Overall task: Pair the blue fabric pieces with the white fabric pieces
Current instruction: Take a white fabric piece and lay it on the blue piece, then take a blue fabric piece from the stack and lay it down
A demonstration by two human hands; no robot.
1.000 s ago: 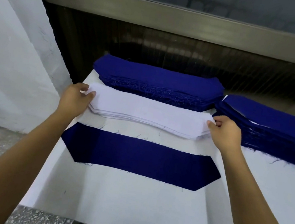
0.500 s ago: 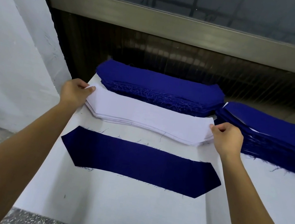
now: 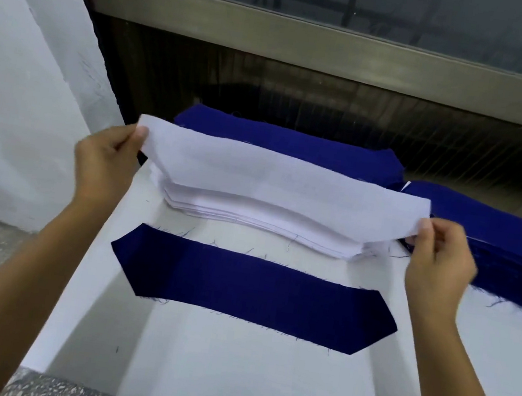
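Two hands hold a single white fabric piece [image 3: 272, 179] by its ends, stretched nearly flat above the white stack [image 3: 266, 223] it belongs to. The left hand [image 3: 103, 162] pinches the left end between thumb and curled fingers, and the right hand [image 3: 438, 259] pinches the right end in the same way. Whether the sheet's near edge touches the stack below cannot be told from this angle. On the white table [image 3: 227, 377], nearer the person and just in front of the white stack, a lone blue fabric piece [image 3: 249, 293] lies flat with its angled ends showing and nothing on top of it. Beyond the white stack sits a blue stack [image 3: 287, 141], and a second blue stack [image 3: 498, 244] lies to the right, close to the right hand. The step in hand looks like the taking of one white sheet to match the waiting blue one. The next move probably calls for drawing the sheet toward the person, keeping it taut between both pinches so that the limp cloth does not fold, then lowering it onto the blue piece with long edges and slanted ends lined up. The stack's right corner looks ruffled, so a second sheet may cling there and would need shaking free.
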